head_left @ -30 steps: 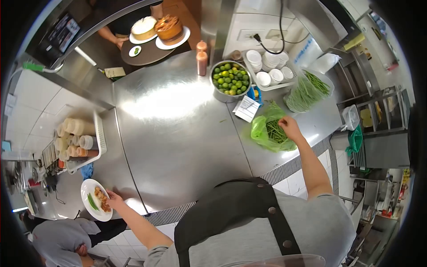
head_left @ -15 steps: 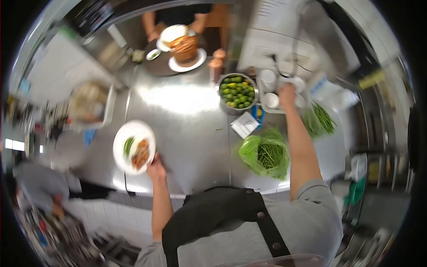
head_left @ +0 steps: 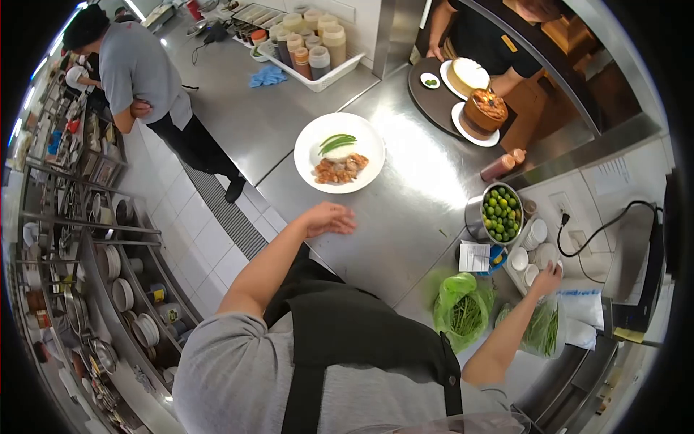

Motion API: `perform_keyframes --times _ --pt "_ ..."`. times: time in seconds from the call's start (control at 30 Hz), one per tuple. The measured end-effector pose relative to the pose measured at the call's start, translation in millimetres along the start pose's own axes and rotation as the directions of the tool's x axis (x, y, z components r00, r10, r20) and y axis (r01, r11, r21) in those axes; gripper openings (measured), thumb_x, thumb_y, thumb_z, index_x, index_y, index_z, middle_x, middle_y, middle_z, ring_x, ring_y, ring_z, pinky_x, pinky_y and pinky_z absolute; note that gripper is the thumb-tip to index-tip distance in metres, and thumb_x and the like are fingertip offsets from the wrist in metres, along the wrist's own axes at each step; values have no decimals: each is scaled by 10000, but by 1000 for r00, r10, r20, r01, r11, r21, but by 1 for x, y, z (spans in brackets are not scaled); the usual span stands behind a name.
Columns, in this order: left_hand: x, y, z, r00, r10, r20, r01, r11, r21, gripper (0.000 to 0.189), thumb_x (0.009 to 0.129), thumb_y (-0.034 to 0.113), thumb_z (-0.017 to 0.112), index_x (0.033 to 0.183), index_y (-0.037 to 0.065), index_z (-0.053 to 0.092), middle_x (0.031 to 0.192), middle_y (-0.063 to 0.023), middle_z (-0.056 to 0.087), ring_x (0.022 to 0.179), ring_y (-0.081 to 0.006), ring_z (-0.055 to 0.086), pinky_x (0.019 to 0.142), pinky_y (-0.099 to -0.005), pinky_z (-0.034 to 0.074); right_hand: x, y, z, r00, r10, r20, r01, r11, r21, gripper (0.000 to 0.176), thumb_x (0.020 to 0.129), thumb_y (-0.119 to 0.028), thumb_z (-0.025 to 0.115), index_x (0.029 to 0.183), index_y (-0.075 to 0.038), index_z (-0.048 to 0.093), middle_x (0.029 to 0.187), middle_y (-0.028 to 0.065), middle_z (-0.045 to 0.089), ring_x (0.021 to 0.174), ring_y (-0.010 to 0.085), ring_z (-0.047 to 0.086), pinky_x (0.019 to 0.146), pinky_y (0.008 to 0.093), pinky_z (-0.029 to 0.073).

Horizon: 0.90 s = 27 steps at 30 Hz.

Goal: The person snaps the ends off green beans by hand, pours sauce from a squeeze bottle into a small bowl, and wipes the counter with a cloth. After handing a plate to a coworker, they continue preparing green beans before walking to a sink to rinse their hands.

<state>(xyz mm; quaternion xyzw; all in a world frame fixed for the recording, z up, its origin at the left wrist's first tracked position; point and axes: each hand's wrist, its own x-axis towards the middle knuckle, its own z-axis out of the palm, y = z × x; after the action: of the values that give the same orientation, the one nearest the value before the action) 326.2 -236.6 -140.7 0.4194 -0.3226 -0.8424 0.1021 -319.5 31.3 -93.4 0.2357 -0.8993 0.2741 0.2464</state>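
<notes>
A white plate [head_left: 302, 160] with rice, saucy meat pieces and green bean slices rests on the steel counter. My left hand [head_left: 329, 219] is just below the plate, apart from it, with loosely bent fingers and nothing in them. At the right, my right hand [head_left: 547, 280] reaches to the near end of a tray [head_left: 515, 278] of white cups [head_left: 536, 233]. Its fingers look closed beside the cups; what they hold, if anything, is hidden. Close to that arm lie a green bag of green beans [head_left: 466, 318] and a clear bag of beans [head_left: 542, 329].
A steel pot of limes [head_left: 473, 217] stands near a white paper [head_left: 474, 257] and sauce bottles [head_left: 499, 168]. Across the pass, a person [head_left: 484, 36] is at a round tray [head_left: 426, 94] with food. Another person [head_left: 148, 65] stands left, near a basket of bottles [head_left: 318, 81].
My left hand has let go of the plate's rim, and the plate now rests on the counter. My view has turned left. My right hand stays at the cup tray.
</notes>
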Motion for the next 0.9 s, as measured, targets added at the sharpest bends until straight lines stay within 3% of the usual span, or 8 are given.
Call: perform_keyframes --times 0.07,0.27,0.33,0.4,0.5,0.63,0.73,0.9 --pt "-17 4 -22 995 -88 52 79 983 163 348 1002 144 503 1274 -71 474 1125 -230 651 989 -265 687 866 -338 580 -18 -35 -21 993 -29 -117 39 995 88 400 900 -317 676 1105 24 640 1058 191 677 927 367 638 814 434 485" --pt "-11 61 -83 910 127 -395 -128 991 25 347 924 -18 446 1261 -65 509 1171 -198 622 1008 -262 675 881 -368 583 -141 -251 -67 992 101 -78 -57 895 443 268 958 -190 642 1075 50 621 983 175 666 834 252 635 738 366 507" --pt "-8 94 -99 971 86 -224 -64 993 101 427 872 -56 462 1299 -45 474 1124 -146 625 959 -223 662 819 -361 595 -188 -326 -54 998 56 4 -43 726 687 180 964 -83 611 1083 51 598 958 123 637 860 220 601 800 342 501" --pt "-2 108 -117 984 44 -175 -21 992 128 454 849 -67 486 1299 -10 491 1118 -128 616 924 -188 654 791 -334 590 -231 -419 -60 982 -150 116 33 736 676 161 907 -2 621 1066 20 607 1038 116 638 1022 237 591 913 360 466" --pt "-9 144 -137 1000 -24 21 18 969 248 548 847 -67 498 1375 33 389 1134 -121 610 938 -185 655 780 -305 577 -267 -562 -56 787 -563 252 153 574 804 192 824 58 651 1006 -6 648 1067 126 649 1078 280 602 933 372 464" --pt "9 189 -226 951 -236 199 80 810 581 413 924 57 444 1321 -59 437 1072 -203 676 888 -241 702 790 -332 578 -318 -689 21 631 -711 311 142 500 854 176 793 19 691 968 -2 686 1012 135 655 997 324 616 846 387 503" --pt "7 239 -299 984 -160 73 71 742 667 308 918 49 491 1206 -50 534 961 -177 682 751 -231 700 700 -331 577 -371 -728 89 530 -704 473 166 633 756 222 813 -18 622 1016 -40 708 1032 139 650 1012 330 607 885 387 502" --pt "-4 320 -382 982 149 -114 -57 815 577 278 929 93 517 1189 13 570 957 -146 691 746 -201 701 665 -287 554 -419 -755 142 405 -838 366 487 537 689 308 783 -64 590 1070 -80 700 1141 101 608 1115 281 563 962 412 448"
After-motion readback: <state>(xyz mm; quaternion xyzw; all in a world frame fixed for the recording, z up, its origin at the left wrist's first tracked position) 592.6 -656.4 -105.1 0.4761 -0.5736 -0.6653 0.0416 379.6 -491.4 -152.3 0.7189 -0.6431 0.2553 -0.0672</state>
